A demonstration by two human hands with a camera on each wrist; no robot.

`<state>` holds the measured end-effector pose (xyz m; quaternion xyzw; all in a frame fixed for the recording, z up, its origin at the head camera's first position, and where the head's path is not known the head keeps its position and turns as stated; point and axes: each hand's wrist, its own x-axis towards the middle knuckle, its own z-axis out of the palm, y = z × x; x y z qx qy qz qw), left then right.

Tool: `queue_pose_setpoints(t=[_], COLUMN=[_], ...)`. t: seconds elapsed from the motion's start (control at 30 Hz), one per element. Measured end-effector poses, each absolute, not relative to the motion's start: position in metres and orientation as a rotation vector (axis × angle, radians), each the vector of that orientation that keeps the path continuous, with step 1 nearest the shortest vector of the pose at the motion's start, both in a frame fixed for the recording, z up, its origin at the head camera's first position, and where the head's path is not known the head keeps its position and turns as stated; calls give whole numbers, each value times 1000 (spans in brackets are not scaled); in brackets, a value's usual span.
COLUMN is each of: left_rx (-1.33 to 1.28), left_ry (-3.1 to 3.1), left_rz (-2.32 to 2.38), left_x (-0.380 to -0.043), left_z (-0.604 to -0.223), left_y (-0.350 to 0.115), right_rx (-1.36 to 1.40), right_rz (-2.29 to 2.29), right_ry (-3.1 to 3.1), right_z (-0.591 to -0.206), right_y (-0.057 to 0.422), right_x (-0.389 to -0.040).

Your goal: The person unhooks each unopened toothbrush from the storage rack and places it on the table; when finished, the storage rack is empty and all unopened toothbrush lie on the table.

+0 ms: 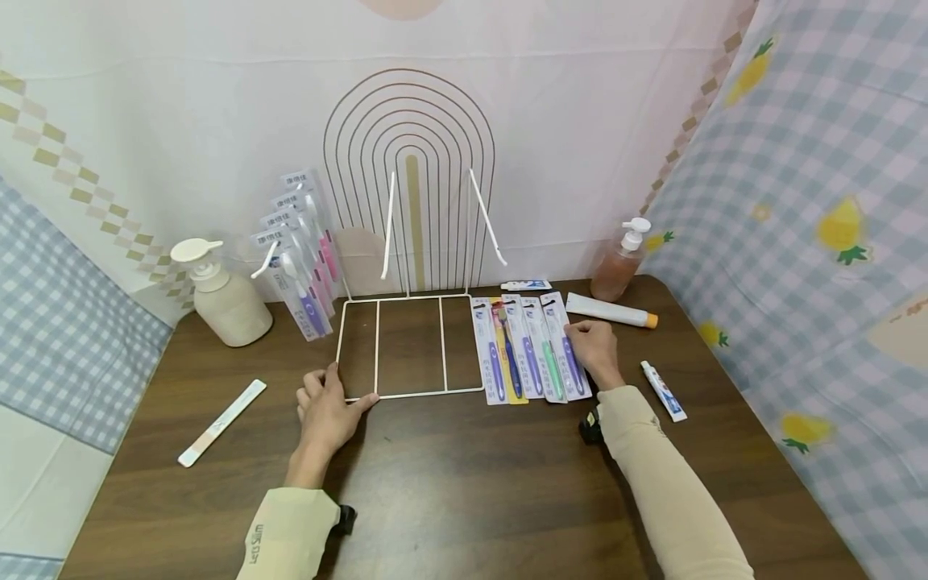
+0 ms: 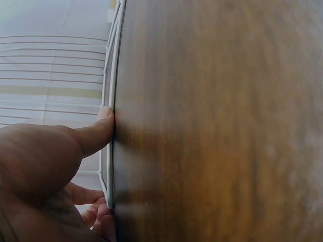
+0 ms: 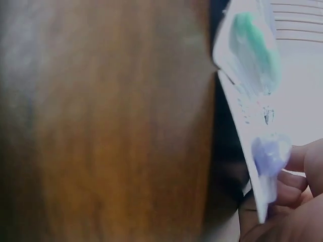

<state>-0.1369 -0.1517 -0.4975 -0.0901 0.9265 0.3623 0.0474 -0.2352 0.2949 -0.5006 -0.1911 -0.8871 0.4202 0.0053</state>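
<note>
left hand [image 1: 326, 407] rests on the front left corner of the white wire rack [image 1: 409, 348], thumb pressed along the front wire, other fingers curled loosely at the corner; the left wrist view shows the thumb tip [image 2: 105, 117] touching the wire frame [image 2: 112, 101]. it steadies the rack, no full grip.

right hand [image 1: 593, 345] lies on the rightmost pack of a row of packaged toothbrushes [image 1: 528, 348], the purple-handled pack [image 1: 568, 346]. the right wrist view is blurred, but fingers [image 3: 298, 176] seem to pinch the card's edge [image 3: 265, 166], so i read it as holding that pack.

the row lies flat on the worktop [image 1: 464, 483] between the two hands, touching the rack's right side; the held pack is directly under the right hand, well apart from the left hand.

risks, as judgement: packs overlap at the edges, so lifting one could drag its neighbour out of line. the rack is light wire; a push from the left thumb could slide it into the row. the small toothpaste tube [image 1: 663, 391] lies just beside the right forearm and could be swept by the sleeve.

more packs hang on the rack's peg [image 1: 300, 250] beyond the left hand.
</note>
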Motion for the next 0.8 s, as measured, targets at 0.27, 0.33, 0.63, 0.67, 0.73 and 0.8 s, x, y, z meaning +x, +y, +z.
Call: queue_pose_setpoints(t=[0.27,0.33,0.63,0.67,0.73,0.8], left_rx=[-240,-235,-234,-236,-239,-244], left_ry=[2876,2883,2866,2862,2855,2846], left_rz=[1169,1161,1165,1164,1163,1166], left_x=[-139,-140,-141,-141,-141,-140], left_z=[-512,-514,-514,-513,-512,-510], left_y=[-155,-156,-158,-158,-158,-157], right_rx=[-606,-628,-639,-636,-642,-652], right_rz=[1273,1271,1255,1252,1254,1253], right_ry=[-2734,-2735,-2716,-2717,-2710,-2718], right_z=[-510,-506,-505,-504,-506,-512], right_y=[302,298,295,293,294,297], right_x=[-238,-236,-233,-232,-234,-239])
